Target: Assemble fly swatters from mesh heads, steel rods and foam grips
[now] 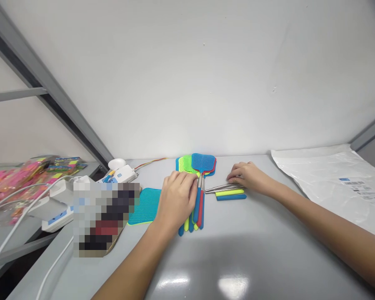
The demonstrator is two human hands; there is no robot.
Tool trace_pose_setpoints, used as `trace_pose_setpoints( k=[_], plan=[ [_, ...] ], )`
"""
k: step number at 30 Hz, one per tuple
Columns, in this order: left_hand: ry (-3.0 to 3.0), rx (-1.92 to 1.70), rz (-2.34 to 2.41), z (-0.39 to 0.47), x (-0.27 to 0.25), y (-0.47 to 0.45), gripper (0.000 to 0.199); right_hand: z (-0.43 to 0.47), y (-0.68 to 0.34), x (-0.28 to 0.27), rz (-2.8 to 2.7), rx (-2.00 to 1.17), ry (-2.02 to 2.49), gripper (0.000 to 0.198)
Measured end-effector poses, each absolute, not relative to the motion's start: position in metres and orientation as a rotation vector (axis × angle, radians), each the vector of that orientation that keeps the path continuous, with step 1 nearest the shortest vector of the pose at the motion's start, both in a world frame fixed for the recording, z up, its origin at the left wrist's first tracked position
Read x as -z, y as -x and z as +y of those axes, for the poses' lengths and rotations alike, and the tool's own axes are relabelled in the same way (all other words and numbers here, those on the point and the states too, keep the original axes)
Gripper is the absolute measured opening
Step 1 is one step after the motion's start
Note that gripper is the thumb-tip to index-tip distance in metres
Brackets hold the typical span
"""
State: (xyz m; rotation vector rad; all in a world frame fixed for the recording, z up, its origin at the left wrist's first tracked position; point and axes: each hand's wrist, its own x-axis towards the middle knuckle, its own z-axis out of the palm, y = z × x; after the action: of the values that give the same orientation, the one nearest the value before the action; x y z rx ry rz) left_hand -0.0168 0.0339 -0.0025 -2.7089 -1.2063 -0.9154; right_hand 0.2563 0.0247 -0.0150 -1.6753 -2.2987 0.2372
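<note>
A pile of fly swatters lies near the wall, with blue, green and red mesh heads, metal shafts and coloured handles; a blue fly swatter [203, 162] is on top. My left hand [178, 196] is closed over the left part of this pile, fingers bent over the shafts. Beside that hand lie loose teal mesh heads [145, 205], partly covered by it. My right hand [245, 177] has its fingers curled on thin metal rods [220, 188]. Just below the rods are a yellow-green handle [229, 193] and a blue handle [231, 197]. The rods' right ends are hidden under my fingers.
White power strips [123, 174] with plugs and cables stand on the left, near a pixelated object [104, 225]. Pink packaged goods [21, 179] lie beyond the metal frame. A white plastic mailer [328, 179] covers the table's right side. The wall [206, 83] bounds the back.
</note>
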Motion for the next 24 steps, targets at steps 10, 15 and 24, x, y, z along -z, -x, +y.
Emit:
trace_pose_setpoints(
  k=[10,15,24],
  plan=[
    [2.741,0.937,-1.188,0.0332,0.0058,0.0157,0.016,0.0206,-0.2530,0.0123,-2.315,-0.275,1.676,0.025],
    [2.760,0.907,-1.190,0.0332,0.0053,0.0156,0.016,0.0181,-0.2541,0.0125,-2.320,-0.290,1.668,0.027],
    [2.778,0.846,-1.234,0.0340,0.0057,0.0164,0.018,0.0158,-0.2544,0.0128,-2.294,-0.311,1.670,0.028]
  ],
)
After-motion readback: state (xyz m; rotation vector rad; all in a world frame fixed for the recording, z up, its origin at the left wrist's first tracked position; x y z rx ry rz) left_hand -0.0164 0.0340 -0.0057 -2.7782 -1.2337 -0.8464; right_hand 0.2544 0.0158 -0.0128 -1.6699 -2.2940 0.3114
